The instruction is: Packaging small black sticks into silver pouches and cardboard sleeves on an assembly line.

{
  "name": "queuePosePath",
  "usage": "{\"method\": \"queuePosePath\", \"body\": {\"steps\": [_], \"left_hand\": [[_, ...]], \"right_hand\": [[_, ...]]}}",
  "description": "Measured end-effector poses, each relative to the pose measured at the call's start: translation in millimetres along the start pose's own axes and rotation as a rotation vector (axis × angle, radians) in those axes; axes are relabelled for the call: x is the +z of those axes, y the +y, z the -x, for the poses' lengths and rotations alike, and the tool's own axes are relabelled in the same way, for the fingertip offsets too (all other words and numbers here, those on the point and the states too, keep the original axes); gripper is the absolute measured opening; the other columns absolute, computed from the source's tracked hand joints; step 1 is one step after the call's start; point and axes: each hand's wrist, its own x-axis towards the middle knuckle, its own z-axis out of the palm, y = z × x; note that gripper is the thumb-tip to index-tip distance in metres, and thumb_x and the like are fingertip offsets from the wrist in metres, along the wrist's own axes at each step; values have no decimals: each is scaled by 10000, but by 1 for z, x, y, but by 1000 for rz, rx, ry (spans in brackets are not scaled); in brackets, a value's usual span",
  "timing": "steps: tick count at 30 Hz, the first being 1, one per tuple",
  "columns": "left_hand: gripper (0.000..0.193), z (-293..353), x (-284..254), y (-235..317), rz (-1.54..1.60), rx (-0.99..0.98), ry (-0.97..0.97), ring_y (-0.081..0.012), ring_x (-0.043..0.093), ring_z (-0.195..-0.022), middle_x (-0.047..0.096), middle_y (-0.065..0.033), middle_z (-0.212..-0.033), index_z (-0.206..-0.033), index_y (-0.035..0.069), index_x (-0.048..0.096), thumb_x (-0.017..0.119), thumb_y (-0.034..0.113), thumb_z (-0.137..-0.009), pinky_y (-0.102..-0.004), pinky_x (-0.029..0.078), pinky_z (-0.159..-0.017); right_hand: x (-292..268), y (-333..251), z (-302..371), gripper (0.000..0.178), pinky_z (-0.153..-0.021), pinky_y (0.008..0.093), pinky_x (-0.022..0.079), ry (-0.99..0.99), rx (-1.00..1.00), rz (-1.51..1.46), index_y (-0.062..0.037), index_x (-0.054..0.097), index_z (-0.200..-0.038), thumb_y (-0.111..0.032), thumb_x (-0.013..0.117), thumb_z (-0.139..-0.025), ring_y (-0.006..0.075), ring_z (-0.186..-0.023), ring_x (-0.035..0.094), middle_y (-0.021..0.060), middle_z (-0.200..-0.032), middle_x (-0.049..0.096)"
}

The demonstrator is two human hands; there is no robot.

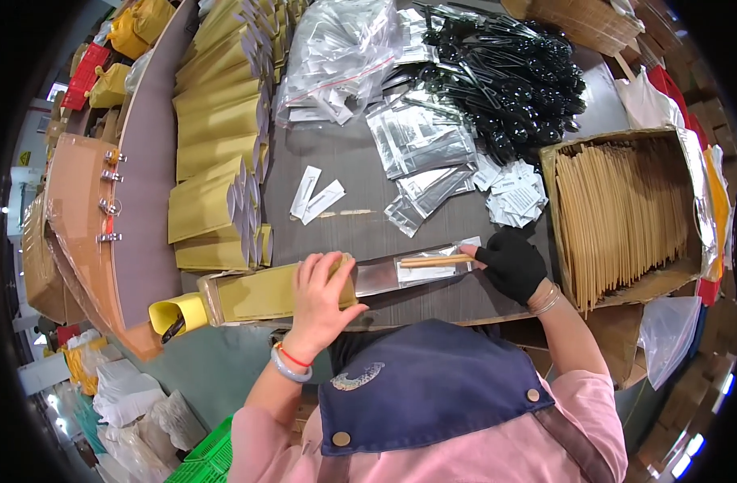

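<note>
My left hand point(324, 294) lies with fingers spread on a long kraft-paper sleeve point(251, 294) at the table's front edge. Out of the sleeve's right end runs a shiny silvery strip point(376, 278). On that strip rest a small white packet point(425, 272) and a pair of wooden chopsticks point(433, 261). My right hand point(509, 264), in a black fingerless glove, pinches the chopsticks at their right end. Its fingertips are partly hidden, so whether they also grip the strip cannot be told.
Overlapping kraft sleeves point(215, 169) line the left side. At the back are a clear bag of white packets point(340, 56) and piled black spoons point(513, 88). Silvery packets point(425, 141) and white sachets point(517, 193) lie mid-table. A chopstick-filled carton point(622, 217) stands right; a yellow holder point(179, 314) juts out front left.
</note>
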Motion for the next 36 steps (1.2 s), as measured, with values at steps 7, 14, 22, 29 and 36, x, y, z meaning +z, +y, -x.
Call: {"method": "queuePosePath", "body": {"steps": [7, 14, 22, 29, 36], "left_hand": [[739, 10, -2, -9, -74, -16, -26, -361, 405, -1245, 488, -130, -1321, -1252, 67, 574, 848, 240, -589, -512, 299, -1064], [727, 6, -3, 1, -72, -1, 20, -357, 433, -1216, 507, -121, -1303, -1240, 70, 578, 851, 231, -585, -522, 314, -1052], [607, -21, 39, 45, -2, 339, -18, -309, 477, -1164, 541, -42, -1261, -1158, 92, 621, 830, 207, -600, -516, 349, -1028], [554, -37, 60, 59, -16, 447, -86, -286, 467, -1184, 545, -32, -1230, -1162, 84, 603, 790, 205, -655, -508, 310, -1072], [658, 1, 4, 13, -2, 173, -10, -334, 455, -1195, 520, -78, -1290, -1239, 80, 571, 810, 228, -644, -522, 321, -1052]], "right_hand": [[-24, -16, -14, 358, -619, 389, 468, 16, 146, 86, -187, 679, -1127, -108, 712, -779, 280, -733, 594, 82, -771, 577], [-55, 44, -75, 305, -715, 372, 506, 358, 473, 121, -93, 659, -1086, -183, 739, -806, 294, -864, 640, 119, -961, 610], [-40, 64, -149, 378, -785, 425, 511, 246, 537, 292, -124, 683, -1089, -340, 739, -783, 323, -935, 625, 127, -1039, 595], [-42, 69, -154, 370, -792, 419, 506, 221, 574, 313, -99, 693, -1025, -331, 769, -746, 337, -924, 622, 121, -999, 617], [-53, 33, -51, 447, -782, 366, 508, 281, 264, -205, -24, 660, -1022, -173, 865, -653, 303, -891, 630, 125, -969, 612]]}}
